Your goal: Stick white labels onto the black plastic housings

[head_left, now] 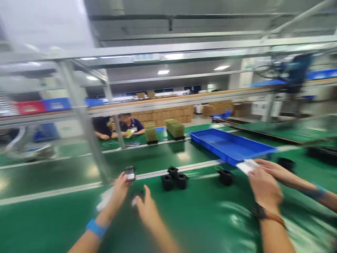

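Note:
My left hand [146, 207] is blurred over the green bench mat [200, 221], with a small black part [138, 195] pinched in its fingers. My right hand [264, 189], with a dark strap on the wrist, touches a white sheet or packet [246, 166] beside a blue plastic tray [229, 146]. A co-worker's hand [273, 168] from the right touches the same white item. Which hand grips it is hidden by blur. Several black cylindrical parts [173, 179] stand between my hands, and a single one [225, 177] stands near my right hand. Another person's hand [121, 189] holds a small black device [130, 173].
Aluminium posts [84, 119] and overhead rails frame the bench. Two stacks of olive-green blocks [150, 133] stand beyond a pale rail [105, 184]. A person [129, 126] works across the bench. Cardboard boxes [163, 114] are stacked behind.

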`<state>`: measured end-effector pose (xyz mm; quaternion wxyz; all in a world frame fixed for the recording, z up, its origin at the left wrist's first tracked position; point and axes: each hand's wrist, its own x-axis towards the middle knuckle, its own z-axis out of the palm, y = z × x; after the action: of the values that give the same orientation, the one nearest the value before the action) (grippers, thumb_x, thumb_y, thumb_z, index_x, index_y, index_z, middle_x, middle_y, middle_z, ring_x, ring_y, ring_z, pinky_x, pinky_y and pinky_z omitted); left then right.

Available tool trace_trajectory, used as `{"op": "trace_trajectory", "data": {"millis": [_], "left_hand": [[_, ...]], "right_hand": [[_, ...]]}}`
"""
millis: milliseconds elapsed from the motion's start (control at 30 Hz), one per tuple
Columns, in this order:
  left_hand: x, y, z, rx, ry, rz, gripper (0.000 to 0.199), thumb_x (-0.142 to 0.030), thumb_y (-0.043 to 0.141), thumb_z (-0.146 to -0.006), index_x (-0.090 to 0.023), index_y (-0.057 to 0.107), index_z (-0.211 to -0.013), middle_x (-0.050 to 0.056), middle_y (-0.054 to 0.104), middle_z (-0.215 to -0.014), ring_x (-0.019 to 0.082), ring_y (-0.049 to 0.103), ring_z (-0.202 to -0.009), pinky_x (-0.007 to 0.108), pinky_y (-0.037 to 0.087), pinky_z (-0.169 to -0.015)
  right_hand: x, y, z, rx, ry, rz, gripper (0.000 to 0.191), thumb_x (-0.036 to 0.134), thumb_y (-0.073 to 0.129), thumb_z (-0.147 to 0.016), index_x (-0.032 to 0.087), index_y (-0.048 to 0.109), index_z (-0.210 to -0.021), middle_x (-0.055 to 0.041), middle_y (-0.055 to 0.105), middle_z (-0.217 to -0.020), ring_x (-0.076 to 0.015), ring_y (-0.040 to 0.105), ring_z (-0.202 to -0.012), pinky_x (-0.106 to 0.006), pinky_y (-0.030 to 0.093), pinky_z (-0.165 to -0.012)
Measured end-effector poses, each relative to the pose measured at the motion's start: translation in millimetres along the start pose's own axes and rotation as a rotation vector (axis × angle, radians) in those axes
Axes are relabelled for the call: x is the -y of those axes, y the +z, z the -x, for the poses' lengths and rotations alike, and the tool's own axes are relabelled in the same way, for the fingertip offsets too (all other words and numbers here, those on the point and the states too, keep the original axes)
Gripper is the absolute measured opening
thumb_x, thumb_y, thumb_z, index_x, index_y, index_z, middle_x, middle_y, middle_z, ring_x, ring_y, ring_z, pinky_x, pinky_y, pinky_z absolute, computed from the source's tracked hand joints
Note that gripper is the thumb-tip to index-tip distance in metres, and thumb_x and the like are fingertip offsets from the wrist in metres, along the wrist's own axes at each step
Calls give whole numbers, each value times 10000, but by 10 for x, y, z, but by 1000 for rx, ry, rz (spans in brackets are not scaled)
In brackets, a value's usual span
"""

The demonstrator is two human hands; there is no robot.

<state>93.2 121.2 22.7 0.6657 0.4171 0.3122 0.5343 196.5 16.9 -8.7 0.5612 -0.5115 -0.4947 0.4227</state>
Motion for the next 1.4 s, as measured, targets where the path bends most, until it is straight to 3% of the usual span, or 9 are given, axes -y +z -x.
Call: {"op": "trace_trajectory", "data": {"millis": [100, 200, 433, 567, 700, 833, 1000, 1233, 1400], "left_hand": [[3, -221, -143, -33, 79, 52, 294, -310, 589, -926, -147, 569, -1169, 72, 621, -1101, 181, 627, -900, 365, 552, -781], [178, -192, -318, 17, 84, 96, 323, -272, 654, -867, -157, 552, -1151, 60, 643, -1030, 170, 638, -835, 333, 535, -756], [407, -114, -435, 176, -7, 101, 553, -249, 777, -696, -228, 480, -1163, 44, 680, -969, 183, 668, -786, 295, 495, -756], [313, -37, -521, 313, -76, 56, 517, -229, 735, -687, -216, 516, -1155, 64, 669, -1009, 205, 672, -789, 310, 498, -733], [161, 101, -621, 445, -148, -14, 504, -165, 680, -658, -197, 581, -1151, 87, 655, -1027, 216, 665, -798, 326, 501, -734], [64, 208, -699, 527, -180, -75, 531, -75, 617, -601, -199, 619, -1118, 73, 646, -992, 210, 641, -824, 317, 491, -756], [11, 208, -744, 534, -174, -112, 547, -56, 587, -568, -190, 622, -1097, 49, 633, -937, 202, 614, -801, 311, 486, -742], [-140, 63, -720, 483, -171, -165, 550, -136, 679, -600, -198, 592, -1140, 66, 645, -1053, 220, 627, -886, 326, 490, -800], [-205, -34, -852, 429, -162, -293, 637, -301, 785, -638, -257, 511, -1211, 58, 605, -1166, 225, 635, -965, 335, 503, -829]], "right_hand": [[-90, 204, -2, 103, -51, 36, 701, 385, 691, -863, 184, 381, -1459, -124, 691, -1089, -331, 671, -999, -510, 515, -894], [-103, 191, 37, 110, -109, 50, 882, 350, 750, -733, 267, 329, -1504, -118, 729, -1049, -386, 654, -1062, -468, 513, -900], [-6, 21, 70, -7, -207, 50, 853, 299, 744, -685, 354, 397, -1462, -88, 748, -1007, -347, 667, -1048, -377, 555, -831], [35, -68, 46, -52, -219, 116, 885, 288, 761, -672, 324, 385, -1473, -99, 736, -1034, -351, 648, -1087, -372, 555, -840], [51, -115, 9, -112, -200, 224, 826, 292, 737, -716, 406, 382, -1453, -87, 707, -1081, -317, 617, -1146, -344, 542, -855], [18, -122, -43, -170, -156, 351, 881, 286, 715, -703, 333, 329, -1493, -89, 686, -1092, -374, 580, -1177, -436, 490, -930], [-78, -81, -95, -166, -103, 482, 869, 337, 721, -706, 277, 340, -1485, -111, 641, -1150, -387, 565, -1148, -531, 405, -991], [-196, 19, -2, -183, -52, 493, 889, 288, 679, -701, 326, 306, -1507, -78, 619, -1211, -378, 585, -1134, -444, 413, -979], [-367, 162, -47, -288, -38, 446, 1013, 359, 769, -629, 247, 292, -1515, -106, 620, -1209, -358, 596, -1124, -437, 427, -982]]}}
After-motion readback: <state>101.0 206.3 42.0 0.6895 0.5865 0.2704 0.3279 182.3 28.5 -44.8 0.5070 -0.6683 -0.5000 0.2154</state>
